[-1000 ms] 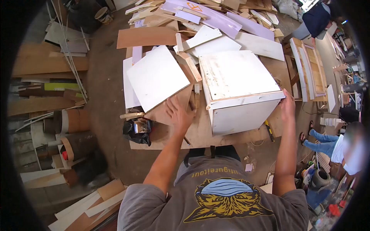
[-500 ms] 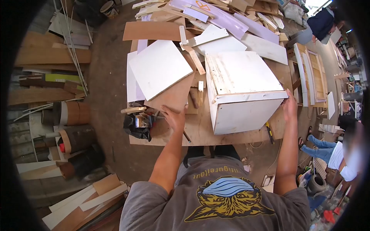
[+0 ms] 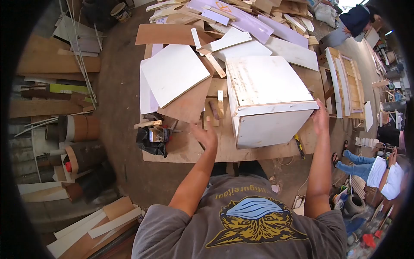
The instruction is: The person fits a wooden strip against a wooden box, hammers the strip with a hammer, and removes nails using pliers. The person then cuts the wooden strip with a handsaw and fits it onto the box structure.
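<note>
A white wooden box (image 3: 271, 82) stands on the plywood table (image 3: 189, 153), with a thin white strip along its near top edge. At the box's right front corner, my right hand (image 3: 320, 117) grips the end of that edge. My left hand (image 3: 205, 134) is over the table left of the box, fingers spread and holding nothing. A square white panel (image 3: 176, 75) lies on a brown board (image 3: 185, 105) beyond my left hand. Short wood pieces (image 3: 220, 103) lie between the board and the box. A black bag (image 3: 151, 140) sits at the table's left front corner.
Offcuts (image 3: 258, 26) are heaped along the table's far side. A yellow and black tool (image 3: 299, 146) lies right of the box. Framed panels (image 3: 347, 82) stand at the right. One person (image 3: 386, 177) sits at the right; another (image 3: 355, 21) is at the upper right.
My left hand has come off the brown board, which it touched half a second ago, and moved right. The board and white panel have shifted slightly away. My right hand stays at the box corner.
</note>
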Action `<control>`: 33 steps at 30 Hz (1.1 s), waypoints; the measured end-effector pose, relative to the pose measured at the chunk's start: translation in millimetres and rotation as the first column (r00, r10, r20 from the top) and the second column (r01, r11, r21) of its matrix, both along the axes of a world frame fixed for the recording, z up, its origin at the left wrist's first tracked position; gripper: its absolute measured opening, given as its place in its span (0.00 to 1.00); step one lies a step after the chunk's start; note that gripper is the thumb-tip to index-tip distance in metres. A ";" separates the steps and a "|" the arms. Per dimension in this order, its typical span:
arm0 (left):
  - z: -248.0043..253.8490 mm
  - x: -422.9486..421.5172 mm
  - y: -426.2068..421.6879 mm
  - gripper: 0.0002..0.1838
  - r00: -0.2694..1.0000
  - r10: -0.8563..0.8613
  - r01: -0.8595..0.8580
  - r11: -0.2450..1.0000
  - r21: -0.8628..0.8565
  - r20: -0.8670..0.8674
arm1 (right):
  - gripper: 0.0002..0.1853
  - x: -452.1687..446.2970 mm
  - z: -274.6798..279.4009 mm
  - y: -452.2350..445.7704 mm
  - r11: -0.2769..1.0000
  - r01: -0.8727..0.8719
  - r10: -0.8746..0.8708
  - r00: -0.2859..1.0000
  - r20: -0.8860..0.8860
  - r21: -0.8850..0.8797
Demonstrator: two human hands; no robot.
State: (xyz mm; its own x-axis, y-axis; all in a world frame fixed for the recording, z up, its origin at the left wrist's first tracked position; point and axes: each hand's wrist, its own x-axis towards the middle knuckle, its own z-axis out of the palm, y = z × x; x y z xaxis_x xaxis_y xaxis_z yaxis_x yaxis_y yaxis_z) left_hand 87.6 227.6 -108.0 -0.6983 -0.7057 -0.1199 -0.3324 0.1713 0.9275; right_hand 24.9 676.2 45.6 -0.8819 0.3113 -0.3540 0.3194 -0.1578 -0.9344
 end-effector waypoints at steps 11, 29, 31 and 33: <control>-4.7 37.2 -19.6 0.19 0.957 -0.225 0.277 0.895 -0.348 0.184 | 0.28 -1.1 1.3 -0.2 0.999 -0.036 0.037 0.999 0.017 -0.029; -54.3 53.0 -147.2 0.14 0.763 -0.190 0.642 0.328 -0.693 0.618 | 0.32 1.8 11.9 -14.4 1.000 0.024 -0.024 1.000 0.010 -0.011; -49.9 40.1 -158.4 0.14 0.748 -0.198 0.660 0.324 -0.678 0.633 | 0.31 3.1 12.1 -18.8 0.999 0.036 -0.036 0.999 0.014 -0.015; -31.5 28.2 -161.9 0.13 0.803 -0.162 0.585 0.397 -0.707 0.574 | 0.30 5.2 13.4 -19.2 0.999 0.040 -0.040 0.999 0.011 -0.010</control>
State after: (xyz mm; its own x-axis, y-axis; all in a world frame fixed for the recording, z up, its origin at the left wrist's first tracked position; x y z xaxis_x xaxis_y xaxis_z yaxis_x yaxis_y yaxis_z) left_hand 115.8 65.7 -139.6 -0.9600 -0.2756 0.0483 -0.2719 0.9597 0.0716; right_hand 30.1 657.0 59.0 -0.8650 0.3429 -0.3665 0.3224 -0.1799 -0.9293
